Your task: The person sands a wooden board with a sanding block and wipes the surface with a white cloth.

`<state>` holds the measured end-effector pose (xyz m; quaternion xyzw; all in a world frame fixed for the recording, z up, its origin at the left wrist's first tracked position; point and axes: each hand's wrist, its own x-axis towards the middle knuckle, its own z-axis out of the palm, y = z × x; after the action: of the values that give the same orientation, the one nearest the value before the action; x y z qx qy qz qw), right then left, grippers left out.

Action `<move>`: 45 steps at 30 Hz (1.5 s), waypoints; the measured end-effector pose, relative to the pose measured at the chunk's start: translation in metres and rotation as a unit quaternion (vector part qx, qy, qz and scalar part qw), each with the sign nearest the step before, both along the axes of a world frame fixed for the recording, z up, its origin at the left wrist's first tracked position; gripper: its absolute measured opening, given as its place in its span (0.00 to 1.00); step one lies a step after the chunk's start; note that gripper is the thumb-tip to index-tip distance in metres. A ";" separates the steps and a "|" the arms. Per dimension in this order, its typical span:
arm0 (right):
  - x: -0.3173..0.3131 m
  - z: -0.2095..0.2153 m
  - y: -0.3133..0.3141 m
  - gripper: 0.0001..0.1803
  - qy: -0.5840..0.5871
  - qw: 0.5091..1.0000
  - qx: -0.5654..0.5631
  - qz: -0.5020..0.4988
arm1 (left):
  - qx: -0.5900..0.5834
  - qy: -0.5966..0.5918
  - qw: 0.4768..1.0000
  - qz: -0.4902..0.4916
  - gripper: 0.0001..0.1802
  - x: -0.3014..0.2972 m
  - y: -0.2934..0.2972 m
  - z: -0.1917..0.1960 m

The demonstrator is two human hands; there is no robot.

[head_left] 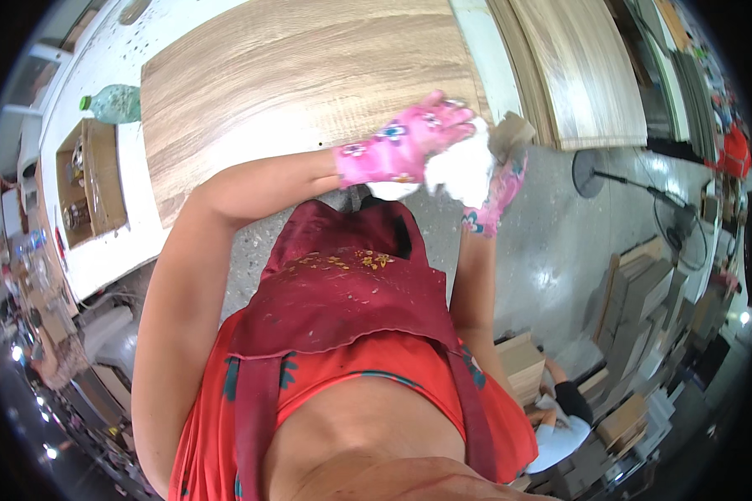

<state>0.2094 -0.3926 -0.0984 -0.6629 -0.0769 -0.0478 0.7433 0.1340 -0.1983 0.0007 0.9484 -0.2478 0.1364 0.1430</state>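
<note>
Both hands wear pink floral gloves and meet at the near right corner of a wood-grain panel [309, 75]. My left hand [418, 138] has its fingers over a bunched white cloth [464, 171], gripping it, with the thumb side up. From the other side my right hand [501, 190] is closed on the same cloth, its fingers partly hidden and blurred. Against the right fingertips is a light brown piece [512, 134]; whether it is rag or cardboard I cannot tell. Another white patch [391, 190] shows under my left wrist.
On the white table [113, 255], left of the panel, are a green-capped bottle [113, 103] and an open cardboard box [100, 179]. Stacked wood-grain panels [589, 71] lie at the right. A fan [589, 174] stands beyond. At lower right are another person [560, 430] and piled boards [639, 309].
</note>
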 end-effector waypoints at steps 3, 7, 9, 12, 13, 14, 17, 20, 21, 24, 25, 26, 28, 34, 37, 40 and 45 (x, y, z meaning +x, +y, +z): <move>-0.005 0.048 0.010 0.11 -0.240 0.939 -0.211 0.129 | -0.231 -0.043 0.971 -0.031 0.40 0.045 -0.022 -0.041; -0.009 0.025 -0.035 0.17 -0.108 0.894 -0.435 0.008 | -0.218 -0.145 0.965 0.027 0.23 0.065 -0.048 -0.036; 0.003 0.012 -0.063 0.23 -0.052 0.887 -0.456 -0.055 | -0.210 -0.135 0.968 0.041 0.20 0.051 -0.048 -0.014; 0.025 0.038 -0.069 0.26 -0.182 0.929 -0.281 -0.159 | -0.175 -0.075 0.980 0.061 0.20 0.034 -0.042 -0.005; 0.031 0.047 -0.056 0.26 -0.218 0.936 -0.214 -0.175 | -0.159 -0.044 0.983 0.075 0.21 0.034 -0.051 -0.003; 0.048 0.050 -0.059 0.24 -0.276 0.900 -0.288 -0.174 | -0.171 -0.053 0.979 0.099 0.22 0.035 -0.059 -0.003; 0.063 0.079 -0.019 0.22 -0.269 0.942 -0.197 -0.029 | -0.180 -0.031 0.974 0.135 0.27 0.025 -0.060 -0.002; 0.116 0.055 -0.015 0.27 -0.060 0.993 0.084 0.063 | -0.239 -0.068 0.959 0.133 0.30 0.016 -0.061 -0.016; 0.129 0.053 -0.021 0.28 -0.059 0.994 0.070 0.059 | -0.242 0.009 0.962 0.124 0.33 0.014 -0.057 -0.023; 0.168 0.062 -0.040 0.33 -0.058 0.996 0.017 0.060 | -0.258 -0.070 0.947 0.180 0.34 -0.007 -0.047 -0.011; 0.181 0.066 -0.050 0.34 -0.060 0.996 -0.004 0.063 | -0.260 -0.093 0.939 0.204 0.34 -0.007 -0.046 -0.018; 0.197 0.064 -0.061 0.36 -0.061 0.996 -0.025 0.061 | -0.248 -0.118 0.936 0.220 0.34 -0.008 -0.043 -0.026; 0.153 0.098 -0.009 0.25 -0.124 0.992 0.005 0.037 | -0.255 -0.128 0.928 0.241 0.35 -0.100 0.048 0.020; 0.160 0.096 -0.005 0.34 -0.140 0.986 -0.083 0.039 | -0.295 -0.053 0.813 0.499 0.40 -0.265 0.149 -0.004; 0.159 0.092 -0.002 0.30 -0.168 0.982 -0.054 0.070 | -0.494 -0.058 0.574 0.650 0.34 -0.309 0.145 0.011; 0.140 0.118 0.023 0.29 -0.113 0.983 -0.073 0.126 | -0.432 0.031 0.537 0.724 0.21 -0.325 0.144 0.008; 0.154 0.127 0.139 0.22 -0.052 0.932 -0.025 0.358 | -0.447 -0.006 0.636 0.629 0.17 -0.219 0.106 0.010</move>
<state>0.3629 -0.2537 0.0284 -0.6068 -0.3483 0.1891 0.6890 -0.0855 -0.0922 0.0110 0.6941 0.4992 0.2932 0.4278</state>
